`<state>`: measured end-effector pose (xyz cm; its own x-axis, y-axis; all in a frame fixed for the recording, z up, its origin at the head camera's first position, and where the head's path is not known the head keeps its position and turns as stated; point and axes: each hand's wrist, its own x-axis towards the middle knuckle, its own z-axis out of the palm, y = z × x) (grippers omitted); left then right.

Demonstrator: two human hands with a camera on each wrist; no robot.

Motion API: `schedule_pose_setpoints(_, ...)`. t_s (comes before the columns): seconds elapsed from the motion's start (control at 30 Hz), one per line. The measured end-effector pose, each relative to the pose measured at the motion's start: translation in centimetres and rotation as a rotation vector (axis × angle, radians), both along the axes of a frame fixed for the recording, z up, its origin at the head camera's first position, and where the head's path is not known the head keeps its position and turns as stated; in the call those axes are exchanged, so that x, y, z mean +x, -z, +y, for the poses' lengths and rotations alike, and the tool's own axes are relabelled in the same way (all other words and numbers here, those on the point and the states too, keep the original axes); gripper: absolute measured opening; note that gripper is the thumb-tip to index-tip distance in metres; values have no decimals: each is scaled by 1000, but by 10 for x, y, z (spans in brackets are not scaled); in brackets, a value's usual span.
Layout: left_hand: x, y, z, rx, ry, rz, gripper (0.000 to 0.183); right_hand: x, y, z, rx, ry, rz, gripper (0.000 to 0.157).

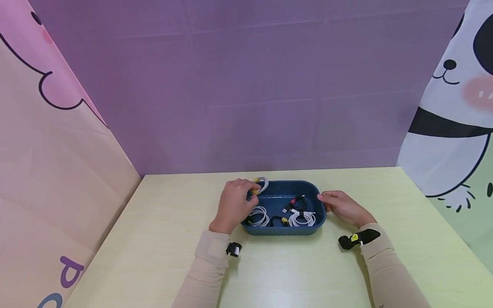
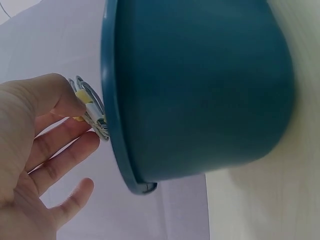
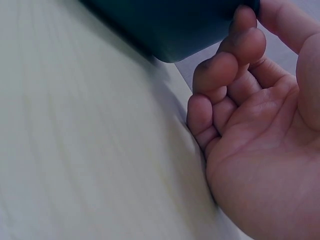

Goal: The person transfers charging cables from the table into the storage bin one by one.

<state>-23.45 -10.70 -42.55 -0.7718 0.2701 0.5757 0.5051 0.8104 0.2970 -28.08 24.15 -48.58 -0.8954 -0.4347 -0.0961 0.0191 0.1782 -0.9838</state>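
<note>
My left hand pinches a coiled white cable with a yellow tie, over the left end of a dark blue plastic bin. In the left wrist view, thumb and forefinger hold the cable coil beside the bin's rim, the other fingers spread. At the bin's right end, my right hand grips the rim between thumb and curled fingers. Inside lie a white cable coil at the front left and another white coil with a black tie at the front right.
Also in the bin are a black cable with a red tag and a short black cable with a yellow end. The bin stands on a pale wooden table, near its back edge by a purple cloth backdrop.
</note>
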Motion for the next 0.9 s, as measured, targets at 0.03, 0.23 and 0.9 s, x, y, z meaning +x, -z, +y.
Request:
schedule_pose_setpoints(0.03, 0, 0, 1, -1, 0, -5, 19, 0, 0, 0, 1, 2, 1, 34)
schedule_pose_setpoints(0.23, 1, -1, 4, -24, -6, -33, 20, -1, 1, 1, 12, 7, -1, 34)
schedule_pose_setpoints(0.9, 4, -1, 10, -65, -5, -38, 18, -3, -7, 4, 280, 28, 147, 38)
